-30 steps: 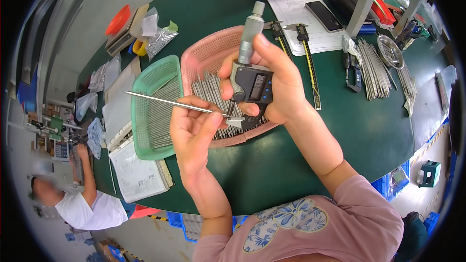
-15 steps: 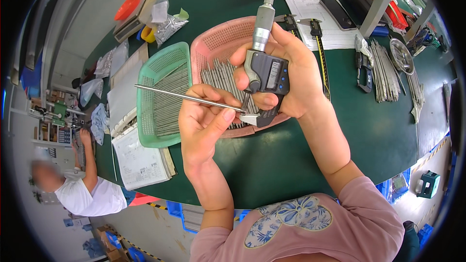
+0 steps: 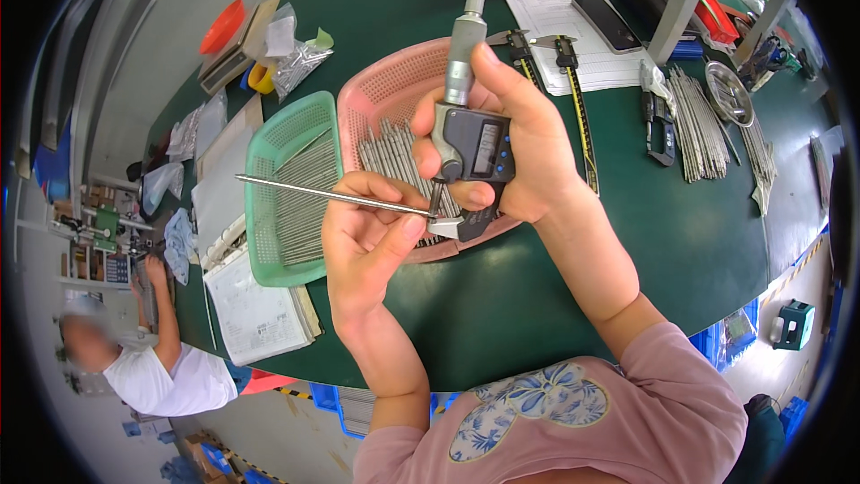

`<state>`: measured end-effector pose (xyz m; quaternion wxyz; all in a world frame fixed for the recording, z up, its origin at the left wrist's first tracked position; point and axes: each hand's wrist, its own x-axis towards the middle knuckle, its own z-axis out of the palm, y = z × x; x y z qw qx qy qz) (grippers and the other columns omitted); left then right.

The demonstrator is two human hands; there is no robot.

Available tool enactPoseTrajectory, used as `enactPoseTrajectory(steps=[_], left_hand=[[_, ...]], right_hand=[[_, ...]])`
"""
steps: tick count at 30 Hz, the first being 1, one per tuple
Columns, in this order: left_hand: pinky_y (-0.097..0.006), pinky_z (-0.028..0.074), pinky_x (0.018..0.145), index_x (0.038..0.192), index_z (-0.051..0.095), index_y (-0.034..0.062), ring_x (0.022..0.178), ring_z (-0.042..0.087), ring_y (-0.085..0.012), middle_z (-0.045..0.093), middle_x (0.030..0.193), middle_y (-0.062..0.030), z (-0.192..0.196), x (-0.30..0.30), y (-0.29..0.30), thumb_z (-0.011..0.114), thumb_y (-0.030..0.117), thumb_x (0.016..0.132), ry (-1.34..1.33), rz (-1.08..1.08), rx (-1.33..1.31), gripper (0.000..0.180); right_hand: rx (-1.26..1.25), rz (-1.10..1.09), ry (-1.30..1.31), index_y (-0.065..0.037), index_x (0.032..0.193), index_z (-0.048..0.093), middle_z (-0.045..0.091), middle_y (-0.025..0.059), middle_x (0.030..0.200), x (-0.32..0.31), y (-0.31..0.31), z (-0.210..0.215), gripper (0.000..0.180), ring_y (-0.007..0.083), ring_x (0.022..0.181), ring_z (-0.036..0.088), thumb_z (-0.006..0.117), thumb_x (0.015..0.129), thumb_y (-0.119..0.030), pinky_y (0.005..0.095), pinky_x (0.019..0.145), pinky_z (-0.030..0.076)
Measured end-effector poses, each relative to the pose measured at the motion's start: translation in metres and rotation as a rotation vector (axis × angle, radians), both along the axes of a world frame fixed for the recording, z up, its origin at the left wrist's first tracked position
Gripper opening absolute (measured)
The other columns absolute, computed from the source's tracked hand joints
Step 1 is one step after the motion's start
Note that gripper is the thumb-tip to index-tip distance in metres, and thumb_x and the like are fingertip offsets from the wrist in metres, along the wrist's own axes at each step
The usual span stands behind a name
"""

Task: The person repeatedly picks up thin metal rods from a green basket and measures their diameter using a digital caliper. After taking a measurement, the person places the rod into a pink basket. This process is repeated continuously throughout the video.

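Observation:
My left hand pinches a thin metal rod near its right end. Its free end points left, above the green basket. A grey digital micrometer with a small display is gripped in my right hand, thimble end up. The rod's right end lies at the micrometer's jaws, by the spindle tip and anvil; whether both faces touch it I cannot tell. Behind the hands stands a pink basket of metal rods. Left of it is a green basket, with more thin rods.
On the green table lie calipers, a phone on papers, and a bundle of rods at right. An open document folder is at left. Beyond it a person in white works.
The whole view has shifted slightly, so the table items appear a little farther left. Both hands keep the same hold on rod and micrometer.

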<state>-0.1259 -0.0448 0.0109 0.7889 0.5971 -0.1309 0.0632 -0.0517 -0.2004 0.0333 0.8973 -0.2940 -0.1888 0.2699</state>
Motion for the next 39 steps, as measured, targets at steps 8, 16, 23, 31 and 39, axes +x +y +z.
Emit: enactPoseTrajectory(steps=[8,16,23,31,39], left_hand=[[-0.024,0.048,0.065,0.092,0.042,0.0033,0.072,0.055,-0.0119,0.057,0.085,-0.0115,0.000,0.000,0.000,0.062,-0.004,0.074,0.044,0.018,-0.030,0.028],[-0.025,0.050,0.061,0.092,0.041,0.0042,0.071,0.057,-0.0129,0.057,0.085,-0.0123,0.003,-0.003,0.001,0.061,-0.004,0.075,0.053,-0.014,-0.046,0.027],[-0.025,0.049,0.063,0.093,0.041,0.0038,0.072,0.057,-0.0130,0.057,0.085,-0.0128,0.004,-0.004,0.001,0.060,-0.004,0.075,0.060,-0.014,-0.052,0.027],[-0.024,0.048,0.064,0.092,0.042,0.0038,0.070,0.056,-0.0126,0.058,0.081,-0.0116,0.003,-0.002,0.002,0.060,-0.002,0.076,0.053,-0.005,-0.008,0.025],[-0.024,0.047,0.064,0.090,0.042,0.0033,0.067,0.055,-0.0119,0.057,0.079,-0.0116,0.002,-0.002,0.000,0.061,-0.002,0.075,0.055,0.048,-0.005,0.025]], right_hand=[[-0.045,-0.026,-0.001,0.000,0.085,0.055,0.057,0.0150,0.063,-0.003,0.002,0.002,0.062,0.0104,0.039,0.046,0.029,0.087,-0.056,0.0178,0.030,0.033],[0.012,0.016,0.065,0.003,0.087,0.053,0.056,0.0154,0.063,-0.006,-0.001,0.006,0.060,0.0119,0.038,0.044,0.026,0.089,-0.050,0.0185,0.029,0.032],[0.039,-0.062,0.062,0.003,0.088,0.053,0.055,0.0166,0.066,-0.006,0.003,0.006,0.057,0.0163,0.048,0.052,0.030,0.088,-0.050,0.0199,0.029,0.035],[0.039,0.057,-0.025,0.002,0.085,0.055,0.057,0.0169,0.064,0.000,-0.001,-0.002,0.061,0.0139,0.044,0.051,0.030,0.087,-0.054,0.0194,0.030,0.036],[-0.010,-0.011,0.006,0.002,0.084,0.055,0.057,0.0162,0.062,-0.006,0.001,0.005,0.063,0.0122,0.039,0.046,0.028,0.086,-0.055,0.0183,0.030,0.034]])
